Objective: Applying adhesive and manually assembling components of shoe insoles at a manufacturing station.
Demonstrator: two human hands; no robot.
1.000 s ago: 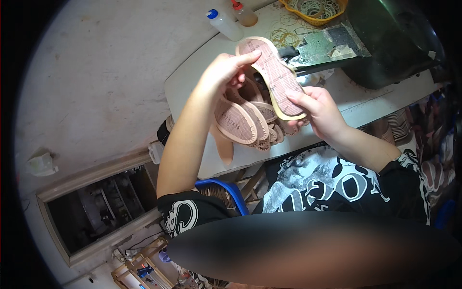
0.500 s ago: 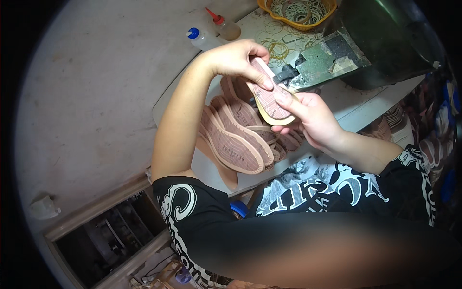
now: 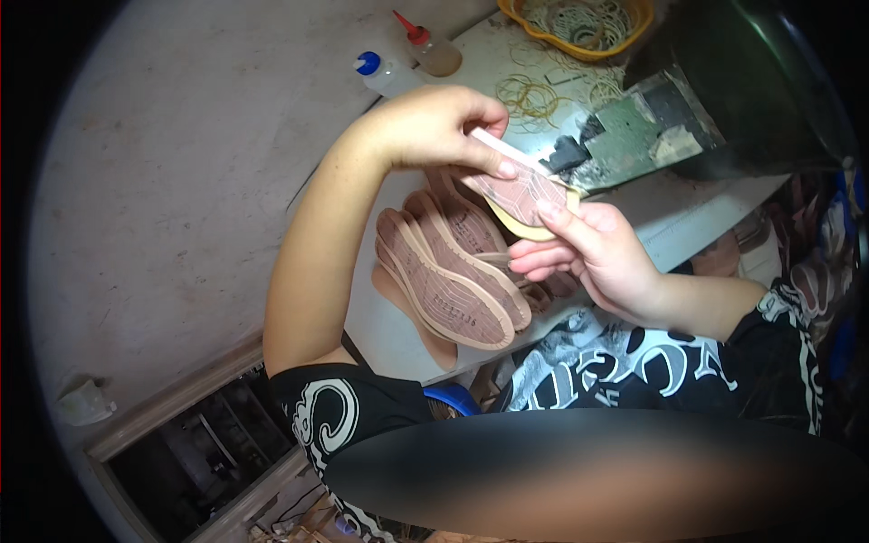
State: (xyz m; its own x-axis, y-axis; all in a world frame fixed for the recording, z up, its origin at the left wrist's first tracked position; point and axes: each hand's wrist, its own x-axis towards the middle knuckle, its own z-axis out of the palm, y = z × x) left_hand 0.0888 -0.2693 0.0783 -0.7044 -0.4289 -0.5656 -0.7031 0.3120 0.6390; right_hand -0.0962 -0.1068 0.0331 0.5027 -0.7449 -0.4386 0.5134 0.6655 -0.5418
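Note:
Between my two hands a pinkish-brown shoe insole [image 3: 529, 195] with a pale yellow edge is held tilted, above the table. My left hand [image 3: 457, 127] grips its far end, thumb on the top face and fingers curled over the rim. At the near end my right hand [image 3: 597, 249] pinches the insole, its thumb pressed on the face and its other fingers partly beneath. Below them lies an overlapping pile of similar insoles [image 3: 448, 294] with stitched-looking, light edges. Close to the held insole is a small dark machine part [image 3: 568, 156].
A green machine plate [image 3: 643, 136] stands beyond my hands, joined to a large dark machine body [image 3: 756, 81]. Behind are a yellow basket [image 3: 593, 52] of rubber bands, loose bands [image 3: 529, 101], a blue-capped bottle [image 3: 385, 72] and a red-tipped bottle [image 3: 434, 54]. A wall [image 3: 190, 163] is at the left.
The held insole has turned flatter and away from the dark machine part's tip. My right hand has shifted slightly right and down. The view has also moved a little.

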